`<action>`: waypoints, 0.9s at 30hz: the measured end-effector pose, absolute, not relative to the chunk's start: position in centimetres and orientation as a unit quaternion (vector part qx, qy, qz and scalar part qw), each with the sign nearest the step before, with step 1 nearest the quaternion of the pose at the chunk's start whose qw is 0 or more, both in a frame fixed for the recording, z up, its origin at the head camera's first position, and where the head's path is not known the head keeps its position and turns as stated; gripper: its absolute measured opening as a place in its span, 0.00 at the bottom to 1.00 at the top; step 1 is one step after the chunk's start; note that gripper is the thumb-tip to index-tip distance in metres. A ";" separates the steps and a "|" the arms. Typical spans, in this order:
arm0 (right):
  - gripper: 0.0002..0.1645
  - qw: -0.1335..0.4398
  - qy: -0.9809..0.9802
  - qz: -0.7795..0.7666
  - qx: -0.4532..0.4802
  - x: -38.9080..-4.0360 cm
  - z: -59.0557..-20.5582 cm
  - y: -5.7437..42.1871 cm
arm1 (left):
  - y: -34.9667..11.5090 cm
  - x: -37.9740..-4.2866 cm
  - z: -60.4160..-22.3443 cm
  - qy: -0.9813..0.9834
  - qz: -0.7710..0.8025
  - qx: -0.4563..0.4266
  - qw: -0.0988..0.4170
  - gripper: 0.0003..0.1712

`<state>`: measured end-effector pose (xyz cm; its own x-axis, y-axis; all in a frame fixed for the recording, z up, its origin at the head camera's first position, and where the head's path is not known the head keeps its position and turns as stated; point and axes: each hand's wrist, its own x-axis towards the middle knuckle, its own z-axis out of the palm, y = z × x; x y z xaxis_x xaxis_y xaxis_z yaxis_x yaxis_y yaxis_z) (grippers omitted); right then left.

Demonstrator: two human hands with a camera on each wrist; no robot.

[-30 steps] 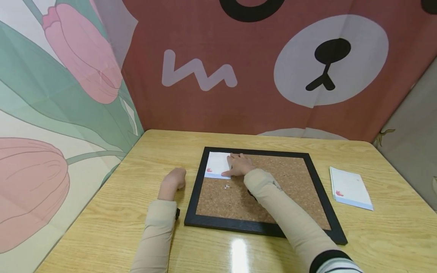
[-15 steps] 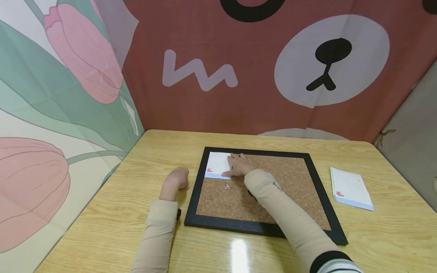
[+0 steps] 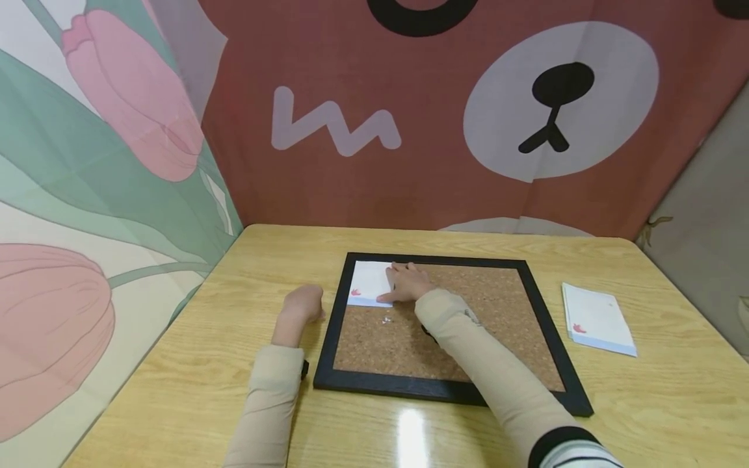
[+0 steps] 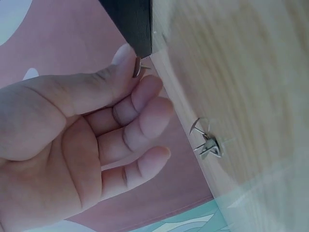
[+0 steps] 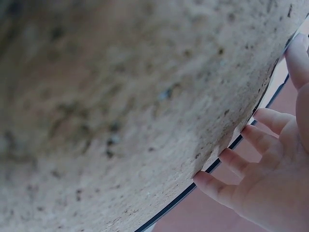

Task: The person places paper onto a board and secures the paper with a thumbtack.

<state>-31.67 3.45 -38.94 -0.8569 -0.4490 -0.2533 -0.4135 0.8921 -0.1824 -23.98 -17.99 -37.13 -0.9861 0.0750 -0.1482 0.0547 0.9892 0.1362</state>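
My right hand rests with spread fingers at the right edge of a white note sheet in the top left corner of a black-framed corkboard. In the right wrist view its fingertips touch the cork and paper. Just left of the frame, my left hand stays low over the table. The left wrist view shows its thumb and forefinger pinching a metal thumbtack, point outward. Several more thumbtacks lie on the table beside that hand.
A small stack of matching note sheets lies on the wooden table, right of the board. A small shiny thing is on the cork just below the pressed sheet. Printed cloth hangs behind the table.
My left hand has shifted slightly right and turned a little near the board's left edge. My right hand keeps its place on the sheet. The head view has swung slightly.
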 end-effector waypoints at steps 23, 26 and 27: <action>0.50 0.142 0.963 -0.054 -0.221 -31.3 -38.8 3.3 | -16.8 -25.1 -35.4 0.994 0.055 0.069 0.070 0.12; 0.50 0.141 0.964 -0.054 -0.220 -31.4 -38.9 3.3 | -16.6 -25.3 -35.1 0.994 0.046 0.074 0.071 0.12; 0.50 0.140 0.964 -0.055 -0.219 -31.4 -39.0 3.3 | -16.5 -25.4 -34.9 0.994 0.042 0.076 0.069 0.12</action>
